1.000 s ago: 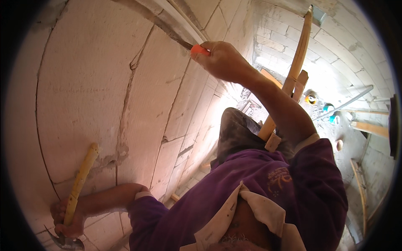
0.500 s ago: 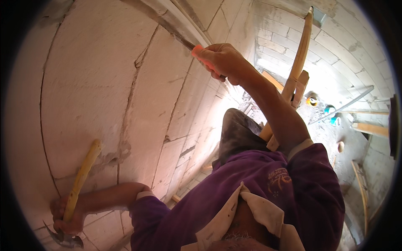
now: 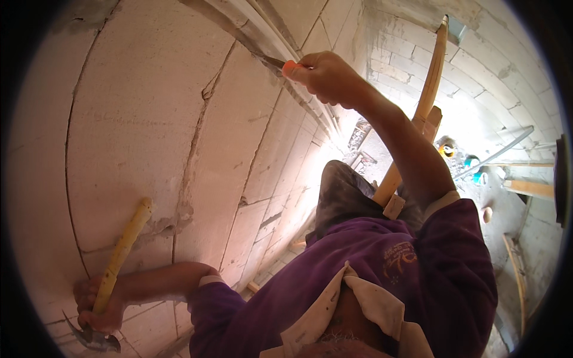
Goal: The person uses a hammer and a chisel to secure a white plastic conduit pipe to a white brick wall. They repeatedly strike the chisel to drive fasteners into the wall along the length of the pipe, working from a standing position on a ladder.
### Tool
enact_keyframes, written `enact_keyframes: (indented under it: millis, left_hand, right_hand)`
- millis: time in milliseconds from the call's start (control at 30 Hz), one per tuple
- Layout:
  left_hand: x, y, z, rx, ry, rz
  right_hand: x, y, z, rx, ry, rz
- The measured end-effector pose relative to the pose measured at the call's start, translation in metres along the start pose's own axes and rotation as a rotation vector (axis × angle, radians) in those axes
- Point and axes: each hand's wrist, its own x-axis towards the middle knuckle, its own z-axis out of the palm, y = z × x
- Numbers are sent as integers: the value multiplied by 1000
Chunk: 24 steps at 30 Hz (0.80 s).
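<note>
My left hand [image 3: 98, 304] is closed around a claw hammer [image 3: 126, 253] at the lower left, near the block wall. Its yellow wooden handle points up, and the metal head hangs below my fist. At the upper middle, my right hand [image 3: 334, 80] grips the orange handle of a chisel [image 3: 290, 67]. The narrow metal blade points up and left, its tip at the wall beside a long groove [image 3: 239, 37]. Part of the handle is hidden inside my fingers.
Pale strips like pipes or conduit [image 3: 277, 27] run along the groove. A long wooden beam [image 3: 431, 77] stands to the right of my right arm. Beyond it are a grey pipe [image 3: 498, 152], a board [image 3: 528, 188] and several small coloured round things on the floor.
My right hand has shifted slightly up and right in view, and more of the chisel's blade shows. The left hand still holds the hammer in nearly the same place.
</note>
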Motion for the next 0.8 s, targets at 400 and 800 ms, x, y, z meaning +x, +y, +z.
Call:
enact_keyframes:
  millis: [400, 800]
  left_hand:
    - [-4, 7, 13, 66, 69, 4]
    - [7, -5, -5, -72, 3, 33]
  right_hand:
    - [-1, 18, 30, 541, -50, 84]
    - [26, 37, 63, 429, 410, -18]
